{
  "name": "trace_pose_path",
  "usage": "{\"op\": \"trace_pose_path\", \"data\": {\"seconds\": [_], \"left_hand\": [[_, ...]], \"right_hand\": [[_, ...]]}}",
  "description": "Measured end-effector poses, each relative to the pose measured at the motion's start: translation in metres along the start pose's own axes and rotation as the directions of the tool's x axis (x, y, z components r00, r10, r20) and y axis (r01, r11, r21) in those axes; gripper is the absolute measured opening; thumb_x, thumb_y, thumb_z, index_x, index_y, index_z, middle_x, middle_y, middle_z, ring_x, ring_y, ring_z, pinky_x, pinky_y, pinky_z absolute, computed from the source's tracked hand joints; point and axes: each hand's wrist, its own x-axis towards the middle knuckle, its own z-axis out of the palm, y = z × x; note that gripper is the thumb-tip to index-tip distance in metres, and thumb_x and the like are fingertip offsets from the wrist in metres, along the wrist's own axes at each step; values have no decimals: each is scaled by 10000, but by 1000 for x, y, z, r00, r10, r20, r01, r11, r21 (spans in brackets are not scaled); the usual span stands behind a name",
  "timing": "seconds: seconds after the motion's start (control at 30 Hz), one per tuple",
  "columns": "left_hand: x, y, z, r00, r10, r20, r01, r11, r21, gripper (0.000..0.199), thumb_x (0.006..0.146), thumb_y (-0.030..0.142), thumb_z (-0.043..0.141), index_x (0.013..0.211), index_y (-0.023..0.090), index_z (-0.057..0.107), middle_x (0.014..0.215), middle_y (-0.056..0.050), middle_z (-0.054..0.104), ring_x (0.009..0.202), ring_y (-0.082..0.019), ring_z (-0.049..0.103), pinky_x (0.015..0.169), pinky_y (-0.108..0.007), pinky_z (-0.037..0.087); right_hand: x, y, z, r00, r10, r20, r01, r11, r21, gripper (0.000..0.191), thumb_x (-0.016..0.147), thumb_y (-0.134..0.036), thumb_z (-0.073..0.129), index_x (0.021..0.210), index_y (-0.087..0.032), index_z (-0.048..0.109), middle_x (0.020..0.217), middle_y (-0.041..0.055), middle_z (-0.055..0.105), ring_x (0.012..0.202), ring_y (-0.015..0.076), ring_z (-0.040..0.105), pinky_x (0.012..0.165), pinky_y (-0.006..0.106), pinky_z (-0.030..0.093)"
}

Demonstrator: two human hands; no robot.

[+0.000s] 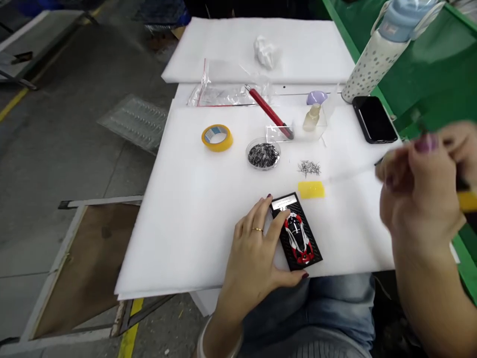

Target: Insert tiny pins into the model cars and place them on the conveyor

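Note:
My left hand (257, 243) grips the edges of a black display base (313, 248) lying on the white foam-covered table. On the base is a small red, white and black model car (297, 236). Up at the right, my right hand (421, 184) is lifted and smeared by motion, its fingers pinched together. A thin, blurred streak runs from it to the left, and what it holds cannot be made out. Just beyond the base lie a yellow tape piece (311, 189) and a small pile of fine black slivers (309, 168). A clear round dish (263, 154) holds many more slivers.
A yellow tape roll (223, 145), a red pen (269, 110), a small bottle (312, 117) and a clear zip bag (227, 94) lie farther back. At the right are a phone (374, 119) and a spotted water bottle (376, 62). Crumpled white material (265, 51) sits at the rear.

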Motion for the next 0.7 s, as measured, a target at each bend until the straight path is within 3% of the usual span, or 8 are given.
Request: {"op": "trace_pose_path", "data": {"seconds": [0.13, 0.33, 0.7], "left_hand": [[1, 0, -1, 1000, -5, 9, 5, 1000, 0, 1168, 471, 712, 909, 1422, 191, 474, 1557, -278, 473, 1383, -460, 512, 1028, -530, 448], [0, 0, -2, 1000, -12, 27, 12, 1000, 1, 1174, 478, 720, 902, 1435, 193, 472, 1572, -272, 458, 1403, -456, 493, 1054, -513, 416], [0, 0, -2, 999, -19, 42, 19, 1000, -1, 1143, 516, 698, 898, 1448, 188, 474, 1592, -263, 434, 1420, -447, 469, 1082, -498, 389]], "right_hand": [[-45, -2, 20, 986, 165, -21, -155, 958, 241, 330, 850, -470, 807, 795, -243, 573, 557, -44, 452, 499, 136, 456, 480, 278, 359], [-75, -10, 46, 911, 406, -68, -297, 763, 574, 489, 818, -390, 863, 631, -226, 442, 479, -78, 323, 441, 79, 294, 420, 244, 197], [-81, -1, 46, 916, 398, -51, -314, 792, 524, 384, 895, -334, 804, 665, -226, 516, 485, -76, 371, 446, 84, 325, 426, 251, 227]]}}
